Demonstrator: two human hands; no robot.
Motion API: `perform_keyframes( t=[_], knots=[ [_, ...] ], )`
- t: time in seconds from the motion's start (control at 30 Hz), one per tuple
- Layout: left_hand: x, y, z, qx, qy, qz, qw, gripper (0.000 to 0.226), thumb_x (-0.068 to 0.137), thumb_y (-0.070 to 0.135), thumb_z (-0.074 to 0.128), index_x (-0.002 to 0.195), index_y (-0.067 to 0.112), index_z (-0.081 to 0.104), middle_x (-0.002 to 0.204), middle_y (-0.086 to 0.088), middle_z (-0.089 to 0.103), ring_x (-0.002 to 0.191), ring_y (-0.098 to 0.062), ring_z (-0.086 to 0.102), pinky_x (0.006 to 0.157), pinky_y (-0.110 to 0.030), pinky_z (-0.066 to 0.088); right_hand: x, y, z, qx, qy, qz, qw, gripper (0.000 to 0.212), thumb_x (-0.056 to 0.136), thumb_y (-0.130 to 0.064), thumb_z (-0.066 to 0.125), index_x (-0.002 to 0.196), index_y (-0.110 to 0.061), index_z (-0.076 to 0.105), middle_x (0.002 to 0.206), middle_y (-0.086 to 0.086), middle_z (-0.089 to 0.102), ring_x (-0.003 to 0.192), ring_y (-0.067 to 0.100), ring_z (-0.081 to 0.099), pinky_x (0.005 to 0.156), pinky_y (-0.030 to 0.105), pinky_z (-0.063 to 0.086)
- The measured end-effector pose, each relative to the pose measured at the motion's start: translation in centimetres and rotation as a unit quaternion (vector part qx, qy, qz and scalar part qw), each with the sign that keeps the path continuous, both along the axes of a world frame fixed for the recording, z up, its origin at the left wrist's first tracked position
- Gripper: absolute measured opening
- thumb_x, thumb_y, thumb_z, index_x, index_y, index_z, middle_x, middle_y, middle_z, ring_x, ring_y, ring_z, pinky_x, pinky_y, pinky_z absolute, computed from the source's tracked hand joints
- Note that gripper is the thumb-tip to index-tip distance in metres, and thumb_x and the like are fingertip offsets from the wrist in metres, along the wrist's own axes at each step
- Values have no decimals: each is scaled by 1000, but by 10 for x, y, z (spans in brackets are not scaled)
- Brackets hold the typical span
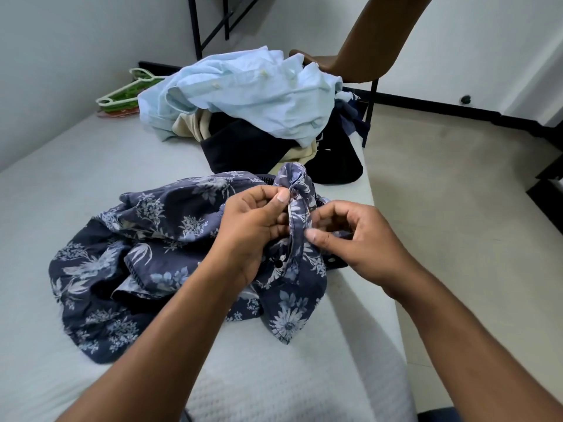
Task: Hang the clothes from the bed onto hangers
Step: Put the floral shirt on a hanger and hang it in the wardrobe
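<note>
- Head view: the floral shirt [137,254] lies crumpled on the near right part of the bed [76,178]. Most of its cloth spreads left of both hands.
- The left hand [253,226] pinches the shirt's front edge between thumb and forefinger, just beside a button [295,194].
- The right hand [353,239], fingers curled, pinches the same strip slightly lower, from the opposite side.
- That strip runs roughly upright between the two hands, which sit just beside each other, and it is bunched at its far end.
- This looks like sorting out the button front before a hanger goes in.
- The hangers [128,92] lie far left by the wall, beyond the clothes pile [249,92] and well apart from the shirt.
- The left hand is nearer them, so it would reach forward-left around the pile.
</note>
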State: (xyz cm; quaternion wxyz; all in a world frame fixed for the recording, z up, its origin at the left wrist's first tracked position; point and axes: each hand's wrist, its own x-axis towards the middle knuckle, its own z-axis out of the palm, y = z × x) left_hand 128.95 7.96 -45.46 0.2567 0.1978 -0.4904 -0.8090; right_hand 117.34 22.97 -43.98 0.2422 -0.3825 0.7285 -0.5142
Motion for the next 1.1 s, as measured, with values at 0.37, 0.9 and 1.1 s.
perform_keyframes(
  t=[0.37, 0.9, 1.1],
  knots=[
    [17, -14, 18, -339, -94, -108, 930, 28, 83, 36, 84, 88, 10, 75, 74, -21, 64, 64, -20, 50, 61, -29, 40, -6, -12, 14, -147, -153, -139, 967, 5, 91, -2, 76, 95, -1, 73, 79, 13, 74, 64, 15, 69, 54, 23, 54],
    [15, -4, 23, -292, -95, -134, 942, 35, 78, -12, 80, 108, 6, 75, 99, -16, 76, 89, -32, 74, 86, -41, 62, 20, -20, 5, -81, -177, -188, 963, 24, 96, -25, 76, 83, -5, 69, 69, 7, 72, 59, 18, 68, 57, 29, 59],
    [17, -20, 18, -440, -161, 7, 883, 31, 81, -3, 83, 99, 21, 79, 88, 3, 76, 78, -10, 72, 75, -23, 61, 6, -18, 6, -117, -239, -181, 947, 16, 93, -16, 76, 85, -4, 70, 65, 2, 68, 56, 10, 62, 59, 24, 60]
  ],
)
